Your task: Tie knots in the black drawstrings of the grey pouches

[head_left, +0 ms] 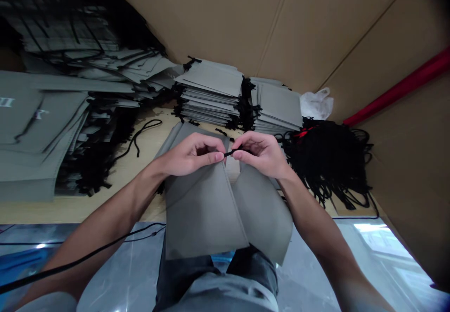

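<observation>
Both forearms [316, 227] angled inward; left hand [197, 155] and right hand [263, 153] close together, each pinched on black cord [228, 153].

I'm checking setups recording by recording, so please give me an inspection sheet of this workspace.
Surface: light wood-look table, largely covered.
Job's things: two grey pieces below the hands, reaching past the near edge; black cord between the fingertips; two grey stacks behind; grey pile at left; black cord heap at right.
Clutter: loose cord loop; whitish plastic bag.
Hands: left hand and right hand pinch the cord.
Cables: black line, lower left; cable or cord unclear.
Surroundings: cardboard, red strip.
</observation>
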A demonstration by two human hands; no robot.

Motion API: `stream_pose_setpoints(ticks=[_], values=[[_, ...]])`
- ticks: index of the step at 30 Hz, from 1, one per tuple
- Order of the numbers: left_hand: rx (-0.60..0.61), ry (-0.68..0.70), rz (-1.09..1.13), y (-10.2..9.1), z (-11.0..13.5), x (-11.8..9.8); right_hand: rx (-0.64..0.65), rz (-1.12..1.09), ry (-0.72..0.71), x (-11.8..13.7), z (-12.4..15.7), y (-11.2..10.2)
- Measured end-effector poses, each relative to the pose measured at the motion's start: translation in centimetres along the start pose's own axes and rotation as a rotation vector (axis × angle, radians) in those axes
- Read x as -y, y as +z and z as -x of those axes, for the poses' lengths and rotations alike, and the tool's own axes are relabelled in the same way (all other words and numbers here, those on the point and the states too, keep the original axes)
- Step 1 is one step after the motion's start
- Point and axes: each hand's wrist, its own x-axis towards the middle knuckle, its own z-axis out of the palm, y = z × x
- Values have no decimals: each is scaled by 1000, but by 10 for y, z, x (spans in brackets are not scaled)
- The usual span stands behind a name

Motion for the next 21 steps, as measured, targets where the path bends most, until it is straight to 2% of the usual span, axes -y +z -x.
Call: stream_pose_setpoints(ticks=[4, 11, 21], values=[[-43, -53, -52, -2, 1, -2, -32, 72, -21, 1, 2, -8], [-146, 4, -151, 1, 1, 8, -46, 116, -24, 1, 3, -5], [-89, -33, -196, 4, -1, 7, -56, 126, -64, 1, 3, -4]])
